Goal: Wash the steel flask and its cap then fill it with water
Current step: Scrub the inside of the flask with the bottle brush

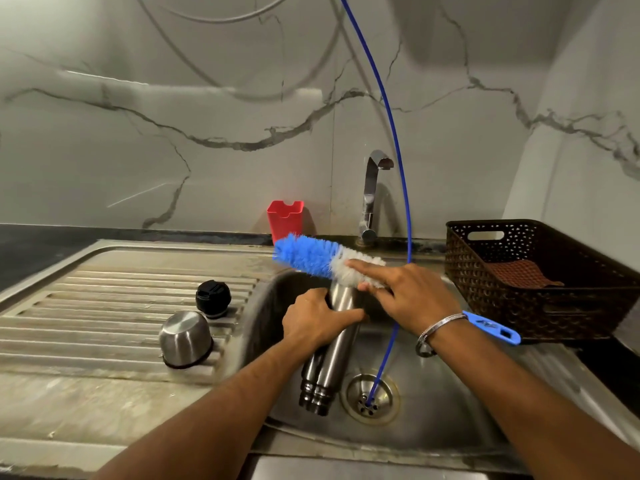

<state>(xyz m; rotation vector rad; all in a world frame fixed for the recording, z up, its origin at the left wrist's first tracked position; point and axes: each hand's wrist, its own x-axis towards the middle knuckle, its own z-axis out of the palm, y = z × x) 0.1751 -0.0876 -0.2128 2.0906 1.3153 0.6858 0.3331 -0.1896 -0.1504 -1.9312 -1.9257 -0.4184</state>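
The stainless steel sink basin (433, 403) with its ribbed draining board takes up most of the view, and the work is kept over the bowl so that rinse water runs to the drain. On the tabletop to the right stands a dark brown woven plastic basket (540, 282), probably for drying things. Inside the bowl the tall cylindrical steel flask (337, 344) lies tilted, its threaded neck low beside the drain and its base raised toward the tap — a slant that seems meant to let it empty. The left hand (317, 322) is wrapped around the flask's body to steady it. The right hand (405, 299) is closed on the blue-and-white bristled bottle brush (320, 258), forefinger stretched along the bristles, the head lying across the flask's raised end for scrubbing the outside. A thin blue hose (398, 161) drops from above into the drain. On the draining board, well clear of the splashing, sit the rounded steel cup cap (185, 337), mouth down, and — just behind it — the black plastic stopper (213, 297).
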